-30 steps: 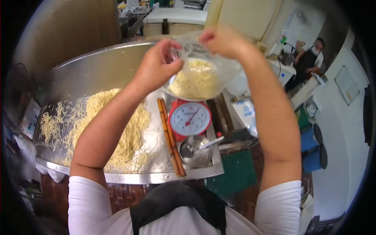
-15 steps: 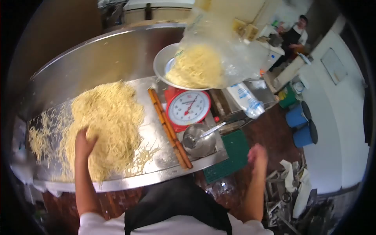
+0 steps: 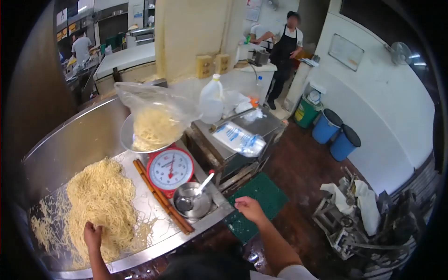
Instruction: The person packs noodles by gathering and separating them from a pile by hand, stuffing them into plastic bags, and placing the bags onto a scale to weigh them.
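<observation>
My left hand (image 3: 93, 234) is over the front of a big pile of pale yellow noodles (image 3: 100, 200) on a steel table. Its thumb stands a little apart from the bent fingers, and I see nothing held. Past the table's right corner, my right hand (image 3: 251, 209) is in the air with its fingers curled in, apparently around nothing. A red dial scale (image 3: 171, 169) bears a pan (image 3: 126, 133) with a clear plastic bag of noodles (image 3: 156, 128). Beside it is a metal bowl (image 3: 199, 205) with a ladle (image 3: 205, 182) in it.
Brown wooden sticks (image 3: 161, 196) lie between noodles and scale. A plastic jug (image 3: 212, 100) and a pack of plastic bags (image 3: 238, 138) sit on the side counter. A green mat (image 3: 261, 200) covers some floor. Lidded blue bins (image 3: 326, 127) and another person (image 3: 284, 49) are farther off.
The view has swung up and to the right. My right hand has moved in toward the table corner. My left hand stays at the noodles, with thumb and fingers closer together.
</observation>
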Demonstrator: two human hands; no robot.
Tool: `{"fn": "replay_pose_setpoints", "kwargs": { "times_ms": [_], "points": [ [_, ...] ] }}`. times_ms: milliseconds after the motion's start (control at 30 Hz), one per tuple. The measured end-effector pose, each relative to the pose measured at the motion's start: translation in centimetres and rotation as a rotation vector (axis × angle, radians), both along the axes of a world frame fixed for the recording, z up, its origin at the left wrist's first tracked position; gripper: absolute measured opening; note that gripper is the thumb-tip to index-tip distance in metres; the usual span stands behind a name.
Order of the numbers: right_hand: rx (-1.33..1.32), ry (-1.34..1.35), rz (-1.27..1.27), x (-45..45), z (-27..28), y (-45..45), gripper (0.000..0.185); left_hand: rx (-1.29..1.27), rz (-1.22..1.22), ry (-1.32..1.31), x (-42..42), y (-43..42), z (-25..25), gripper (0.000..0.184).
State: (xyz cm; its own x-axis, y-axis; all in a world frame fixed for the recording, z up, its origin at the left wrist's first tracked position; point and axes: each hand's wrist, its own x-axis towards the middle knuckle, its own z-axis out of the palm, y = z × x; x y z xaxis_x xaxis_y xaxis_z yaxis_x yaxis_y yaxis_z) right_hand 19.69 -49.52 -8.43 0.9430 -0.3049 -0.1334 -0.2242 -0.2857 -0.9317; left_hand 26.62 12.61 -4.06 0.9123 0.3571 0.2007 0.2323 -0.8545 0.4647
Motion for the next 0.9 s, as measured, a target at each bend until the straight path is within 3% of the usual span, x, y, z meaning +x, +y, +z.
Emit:
{"fn": "replay_pose_setpoints", "kwargs": {
  "times_ms": [100, 167, 200, 333, 367, 400, 533, 600, 633, 700, 833, 900],
  "points": [
    [0.094, 0.015, 0.037, -2.1, 0.8, -3.0, 0.029, 0.025, 0.028, -0.004, -1.7, -1.7, 0.2, 0.031],
    [0.208, 0.053, -0.001, -4.5, -0.7, -6.3, 0.029, -0.166, 0.104, -0.098, -2.2, -1.9, -1.9, 0.031],
    [0.247, 0.079, -0.027, -6.1, -0.4, -8.0, 0.029, -0.003, 0.095, -0.102, -2.7, -2.5, -1.5, 0.030],
    [0.432, 0.223, -0.248, -11.7, -2.5, -15.3, 0.029, -0.038, 0.110, -0.310, -3.3, -3.6, -2.9, 0.027],
    [0.452, 0.221, -0.287, -12.9, -2.7, -16.9, 0.029, 0.093, 0.168, -0.294, -3.8, -5.8, -1.5, 0.026],
    [0.467, 0.223, -0.318, -13.8, -2.5, -18.2, 0.029, -0.086, 0.188, -0.327, -4.1, -6.3, -1.7, 0.025],
    [0.446, 0.249, -0.376, -14.1, -2.5, -21.2, 0.023, -0.402, 0.377, -0.360, -6.7, -8.1, -1.9, 0.027],
    [0.487, 0.271, -0.363, -13.7, -3.3, -22.0, 0.024, -0.496, 0.468, -0.369, -6.4, -8.4, -2.2, 0.026],
    [0.510, 0.273, -0.365, -13.3, -3.8, -22.2, 0.024, -0.405, 0.434, -0.401, -6.7, -7.0, -3.5, 0.026],
    [0.494, 0.333, -0.270, -12.3, -4.9, -22.4, 0.027, -0.654, 0.546, -0.312, -7.4, -9.6, -1.5, 0.025],
    [0.381, 0.375, -0.092, -9.8, -5.7, -21.3, 0.027, -0.638, 0.617, -0.302, -6.2, -8.8, -4.0, 0.024],
    [0.302, 0.346, 0.009, -8.9, -7.5, -21.6, 0.027, -0.565, 0.490, -0.255, -5.7, -6.7, -5.8, 0.021]
  ]
}}
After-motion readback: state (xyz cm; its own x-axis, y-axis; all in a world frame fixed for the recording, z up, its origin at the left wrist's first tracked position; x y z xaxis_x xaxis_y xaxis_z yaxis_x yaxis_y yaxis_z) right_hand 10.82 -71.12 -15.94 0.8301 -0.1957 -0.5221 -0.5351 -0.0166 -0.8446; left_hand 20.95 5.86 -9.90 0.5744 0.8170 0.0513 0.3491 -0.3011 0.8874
